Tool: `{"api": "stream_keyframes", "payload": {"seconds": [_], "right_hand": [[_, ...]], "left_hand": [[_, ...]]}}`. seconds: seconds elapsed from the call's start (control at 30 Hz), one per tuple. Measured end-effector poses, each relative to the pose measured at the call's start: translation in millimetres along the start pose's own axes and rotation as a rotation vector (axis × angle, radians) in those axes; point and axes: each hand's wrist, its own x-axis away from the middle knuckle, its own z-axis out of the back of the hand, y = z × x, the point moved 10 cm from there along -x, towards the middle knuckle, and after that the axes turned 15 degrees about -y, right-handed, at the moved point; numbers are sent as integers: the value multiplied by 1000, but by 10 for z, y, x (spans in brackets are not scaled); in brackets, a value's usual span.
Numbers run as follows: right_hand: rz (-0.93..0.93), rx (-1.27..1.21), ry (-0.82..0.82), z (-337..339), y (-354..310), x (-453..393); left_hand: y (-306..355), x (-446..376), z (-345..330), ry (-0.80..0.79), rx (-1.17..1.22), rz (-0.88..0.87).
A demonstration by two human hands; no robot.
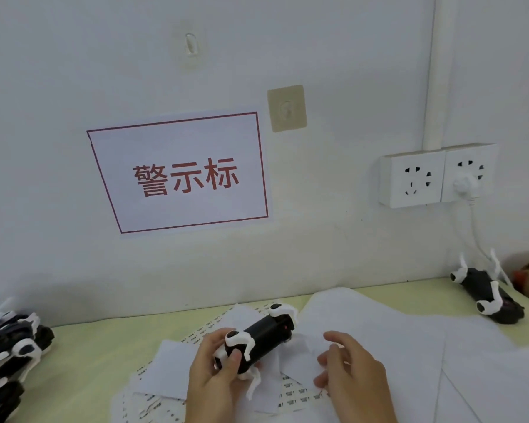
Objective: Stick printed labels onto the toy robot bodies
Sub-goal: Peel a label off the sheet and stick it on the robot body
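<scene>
Even, diffuse light, moderately bright; no glare. Soft shadow on wall (74, 282) just above tabletop (83, 355), lower left. Whole frame slightly soft/compressed. Wide-angle distortion: sign (179, 172) skewed, conduit (439, 71) bowed. Toy pile (9, 355) at left edge blurred.

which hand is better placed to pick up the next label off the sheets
Right. The right hand is over the label sheets, fingers already down on the paper, holding no toy. The left hand grips the toy robot body, so it is occupied.
</scene>
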Motion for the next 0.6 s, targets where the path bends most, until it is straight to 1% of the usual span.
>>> {"api": "stream_keyframes", "payload": {"seconds": [0.13,0.3,0.4,0.5,0.6], "right_hand": [[24,-23,12,-5,23,6],[71,-194,1,-49,-39,71],[96,-200,-41,-84,-84,93],[170,-153,-39,-38,-145,136],[178,-148,-34,-6,-97,132]], "left_hand": [[5,-78,-27,-89,76,-21],[24,-56,-164,-243,49,7],[14,-40,-301,-326,17,23],[38,-38,-371,-342,-35,-13],[57,-52,-412,-360,34,-14]]}}
